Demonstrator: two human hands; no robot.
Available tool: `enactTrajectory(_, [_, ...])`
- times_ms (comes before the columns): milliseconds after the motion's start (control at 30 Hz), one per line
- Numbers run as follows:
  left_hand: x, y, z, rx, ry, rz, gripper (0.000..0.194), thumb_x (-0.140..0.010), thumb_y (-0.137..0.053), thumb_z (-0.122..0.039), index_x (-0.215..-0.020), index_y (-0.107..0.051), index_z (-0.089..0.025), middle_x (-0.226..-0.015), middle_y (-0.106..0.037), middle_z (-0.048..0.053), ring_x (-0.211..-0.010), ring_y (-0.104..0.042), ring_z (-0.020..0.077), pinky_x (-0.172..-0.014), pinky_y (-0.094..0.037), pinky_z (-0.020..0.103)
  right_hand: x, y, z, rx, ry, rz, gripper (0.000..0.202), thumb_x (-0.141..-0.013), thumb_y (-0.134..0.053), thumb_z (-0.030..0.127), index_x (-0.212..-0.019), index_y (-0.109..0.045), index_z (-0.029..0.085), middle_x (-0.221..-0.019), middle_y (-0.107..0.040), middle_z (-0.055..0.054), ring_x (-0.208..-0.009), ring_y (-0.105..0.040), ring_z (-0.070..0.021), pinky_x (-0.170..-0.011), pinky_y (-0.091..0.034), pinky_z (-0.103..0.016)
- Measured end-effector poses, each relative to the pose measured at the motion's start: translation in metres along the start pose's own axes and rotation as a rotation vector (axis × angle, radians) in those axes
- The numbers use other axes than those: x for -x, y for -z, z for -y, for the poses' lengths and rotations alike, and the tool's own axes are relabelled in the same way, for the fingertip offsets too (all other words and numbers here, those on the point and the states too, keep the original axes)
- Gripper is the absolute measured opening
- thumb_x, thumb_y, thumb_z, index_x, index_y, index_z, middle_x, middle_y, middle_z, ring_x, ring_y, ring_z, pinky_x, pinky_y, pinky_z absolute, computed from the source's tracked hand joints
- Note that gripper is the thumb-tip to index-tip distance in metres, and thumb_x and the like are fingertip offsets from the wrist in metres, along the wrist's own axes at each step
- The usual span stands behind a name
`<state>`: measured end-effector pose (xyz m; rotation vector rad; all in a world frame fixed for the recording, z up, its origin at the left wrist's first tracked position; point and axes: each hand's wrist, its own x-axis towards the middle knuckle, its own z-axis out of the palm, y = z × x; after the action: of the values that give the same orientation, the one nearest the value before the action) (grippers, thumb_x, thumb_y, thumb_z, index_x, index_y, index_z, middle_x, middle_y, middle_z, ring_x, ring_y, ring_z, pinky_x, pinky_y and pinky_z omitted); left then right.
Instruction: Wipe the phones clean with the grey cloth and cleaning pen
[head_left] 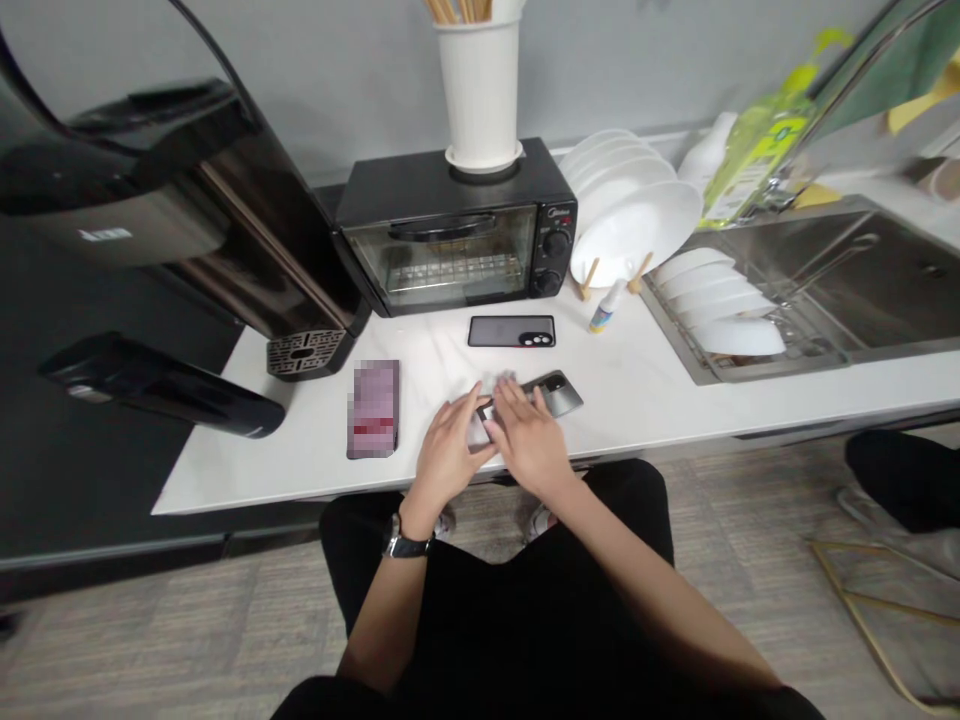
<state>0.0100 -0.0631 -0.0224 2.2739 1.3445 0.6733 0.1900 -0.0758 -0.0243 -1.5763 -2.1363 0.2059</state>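
A silver-grey phone (564, 394) lies back up on the white counter, its camera end showing beyond my right hand. My right hand (531, 437) rests over the phone's middle with fingers stretched flat and thumb apart. At its fingertips is a pale, crumpled-looking scrap (498, 381), too blurred to name. My left hand (448, 455), with a watch on the wrist, has thumb and forefinger around the phone's near left part. A dark-edged piece between the hands is mostly covered. Behind them lies a black-framed phone case (512, 332). Left of my hands is another phone (373, 410), its face pixelated.
A toaster oven (457, 235) carries a white utensil holder (484, 95). A small spray bottle (606, 307) stands before racked plates (637, 230). Bowls (716, 300) sit by the sink (862, 270). At left are a drinks machine (247, 220) and a black bottle (172, 385).
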Motion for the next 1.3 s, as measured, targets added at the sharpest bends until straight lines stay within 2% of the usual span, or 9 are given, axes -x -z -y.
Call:
enactTrajectory(167, [0.002,0.0,0.0,-0.032,0.007,0.015,0.096,-0.091,-0.067,-0.014,-0.17,-0.013,-0.027,-0.156,-0.059,0.011,-0.149,-0.051,0.0283,-0.13,-0.031,0.056,0.034,-0.004,0.03,-0.051,0.064,0.053,0.062,-0.112,-0.035,0.04,-0.164,-0.036,0.007,-0.168,-0.038,-0.019,-0.159,-0.035,-0.0292,-0.131,-0.025,-0.057])
enactTrajectory(333, [-0.002,0.002,-0.004,-0.002,0.003,0.005,0.102,-0.09,-0.081,-0.036,-0.169,-0.016,-0.028,-0.148,-0.065,0.009,-0.141,-0.058,0.0295,-0.128,-0.032,0.056,0.061,0.02,-0.019,0.001,-0.018,0.035,0.059,-0.113,-0.033,0.037,-0.168,-0.03,0.017,-0.171,-0.035,-0.012,-0.16,-0.033,-0.0281,-0.13,-0.026,-0.06])
enactTrajectory(533, [-0.004,0.004,-0.005,0.0,-0.007,-0.003,0.102,-0.089,-0.082,-0.037,-0.169,-0.018,-0.03,-0.149,-0.066,0.008,-0.142,-0.057,0.0299,-0.127,-0.032,0.056,0.028,0.031,-0.064,0.077,-0.168,-0.066,0.064,-0.113,-0.027,0.046,-0.162,-0.04,0.008,-0.167,-0.041,-0.019,-0.157,-0.037,-0.0341,-0.129,-0.027,-0.061])
enactTrajectory(733, [-0.001,-0.001,-0.003,-0.006,0.001,-0.005,0.102,-0.092,-0.078,-0.032,-0.17,-0.013,-0.027,-0.152,-0.064,0.009,-0.145,-0.054,0.0291,-0.128,-0.033,0.055,0.002,0.009,-0.015,-0.001,-0.036,0.021,0.063,-0.113,-0.027,0.044,-0.161,-0.041,0.006,-0.166,-0.043,-0.02,-0.157,-0.038,-0.0304,-0.131,-0.026,-0.056])
enactTrajectory(833, [0.001,-0.001,-0.002,-0.029,0.021,0.006,0.097,-0.094,-0.068,-0.02,-0.171,-0.009,-0.025,-0.157,-0.058,0.011,-0.147,-0.053,0.0273,-0.129,-0.033,0.053,0.014,0.0,0.019,-0.071,0.059,0.079,0.065,-0.113,-0.03,0.043,-0.164,-0.034,0.003,-0.168,-0.039,-0.02,-0.159,-0.034,-0.0292,-0.132,-0.025,-0.053])
enactTrajectory(933, [0.001,0.001,-0.003,-0.031,0.024,0.019,0.099,-0.093,-0.069,-0.019,-0.17,-0.008,-0.026,-0.157,-0.058,0.01,-0.147,-0.053,0.0275,-0.13,-0.032,0.053,0.035,0.003,0.027,-0.097,0.075,0.093,0.065,-0.113,-0.032,0.042,-0.165,-0.03,0.004,-0.167,-0.042,-0.019,-0.159,-0.036,-0.0267,-0.132,-0.027,-0.051])
enactTrajectory(1133, [-0.004,0.004,-0.006,-0.012,0.006,0.003,0.101,-0.089,-0.082,-0.037,-0.168,-0.02,-0.029,-0.151,-0.064,0.009,-0.143,-0.055,0.0298,-0.128,-0.032,0.056,0.051,0.032,-0.038,-0.015,-0.018,0.053,0.057,-0.114,-0.03,0.039,-0.166,-0.034,0.018,-0.168,-0.043,-0.01,-0.158,-0.037,-0.0254,-0.131,-0.026,-0.056])
enactTrajectory(1233, [-0.005,0.004,-0.007,-0.013,-0.005,0.01,0.099,-0.089,-0.082,-0.037,-0.168,-0.022,-0.03,-0.15,-0.064,0.008,-0.144,-0.054,0.0291,-0.128,-0.03,0.055,0.034,0.037,-0.067,0.03,-0.105,-0.007,0.061,-0.114,-0.028,0.044,-0.165,-0.035,0.013,-0.169,-0.039,-0.015,-0.159,-0.036,-0.0303,-0.13,-0.027,-0.06])
enactTrajectory(1300, [-0.005,0.004,-0.007,-0.013,-0.01,0.014,0.098,-0.09,-0.081,-0.036,-0.168,-0.021,-0.03,-0.151,-0.063,0.008,-0.146,-0.053,0.0287,-0.129,-0.029,0.056,0.019,0.031,-0.067,0.034,-0.143,-0.028,0.065,-0.113,-0.028,0.048,-0.165,-0.034,0.009,-0.169,-0.038,-0.019,-0.159,-0.034,-0.0329,-0.129,-0.028,-0.061])
